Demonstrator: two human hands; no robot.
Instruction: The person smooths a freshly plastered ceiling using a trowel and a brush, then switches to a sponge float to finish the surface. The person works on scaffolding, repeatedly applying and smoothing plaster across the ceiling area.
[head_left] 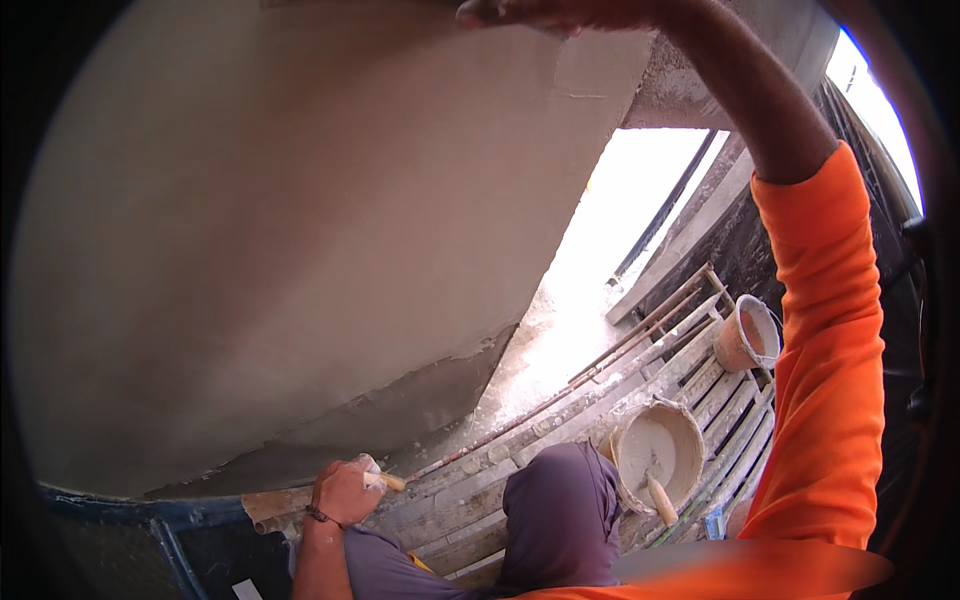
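Note:
My left hand [340, 490], low near the wall's foot, is closed around a pale wooden handle [390, 481] of a tool whose head is hidden. My right arm in an orange sleeve reaches up, and my right hand [530, 14] is at the top edge against the smooth grey plastered wall [300, 200]; its fingers look wrapped on something, too cut off to make out. A plastered band with a rougher edge runs along the wall's lower part. Beside my bent knee a bucket of grey paste [640, 445] holds a wooden-handled tool [661, 500].
I am on a slatted scaffold platform [485, 530] with metal bars along it. A second bucket [740, 335] stands farther right. Dark sheeting [900, 370] hangs at the right. A bright opening lies beside the wall's edge. A blue-black tarp covers the lower left.

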